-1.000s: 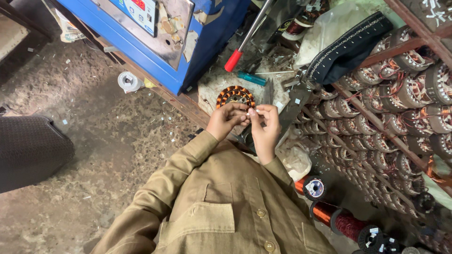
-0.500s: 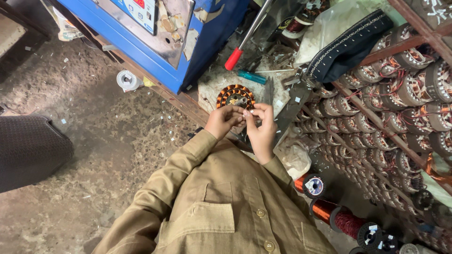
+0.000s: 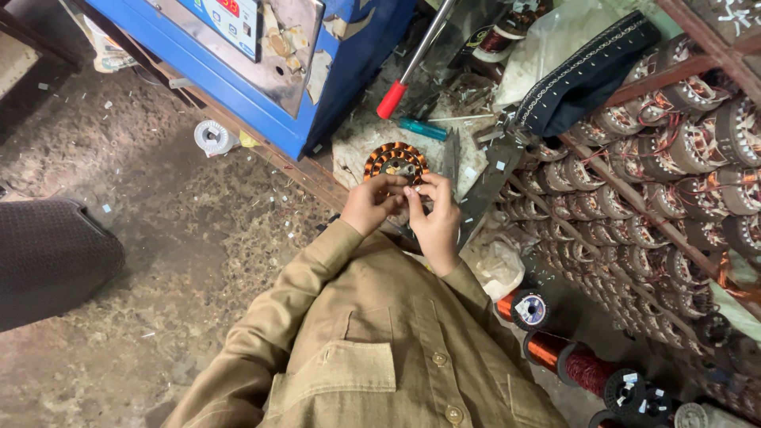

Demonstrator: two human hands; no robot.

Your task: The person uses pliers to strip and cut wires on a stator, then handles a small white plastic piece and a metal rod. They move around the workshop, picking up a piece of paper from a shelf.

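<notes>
both arms bent inward at the chest; left hand (image 3: 371, 204) and right hand (image 3: 434, 218) meet fingertip to fingertip, fingers curled and pinching.

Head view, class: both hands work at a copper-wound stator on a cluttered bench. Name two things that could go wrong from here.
1. The left hand and right hand pinch at the rim of the stator; its fine copper windings could perhaps snag or nick.
2. The red-handled tool and blue-handled tool lie close behind; an elbow or sleeve might knock them off.
</notes>
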